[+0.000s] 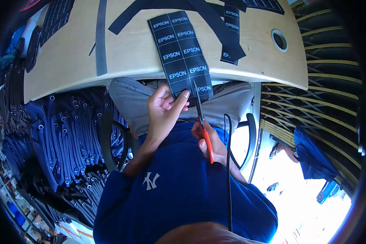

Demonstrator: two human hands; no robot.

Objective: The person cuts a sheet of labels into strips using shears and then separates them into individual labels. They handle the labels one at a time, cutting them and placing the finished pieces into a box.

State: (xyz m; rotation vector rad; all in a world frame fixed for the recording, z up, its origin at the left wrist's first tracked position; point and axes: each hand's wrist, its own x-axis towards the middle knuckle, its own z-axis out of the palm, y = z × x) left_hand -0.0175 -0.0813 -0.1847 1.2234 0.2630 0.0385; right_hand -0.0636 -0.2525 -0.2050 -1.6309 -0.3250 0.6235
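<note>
A black sheet printed with rows of EPSON labels (179,53) lies partly on the table, its near end reaching past the edge over my lap. My left hand (166,106) pinches that near end between thumb and fingers. Orange-handled scissors (208,143) are in my right hand (210,140), closed around the handles. Their blades point away from me and lie at the sheet's near end, between the two label columns. How far the blades are apart is hard to make out.
Dark strips (216,25) and a narrower EPSON piece (231,28) lie on the wooden table (134,57). A grey strip (101,40) runs along its left part. Toward the right is a round hole (279,40). Many blue straps with metal rings (65,142) hang at left.
</note>
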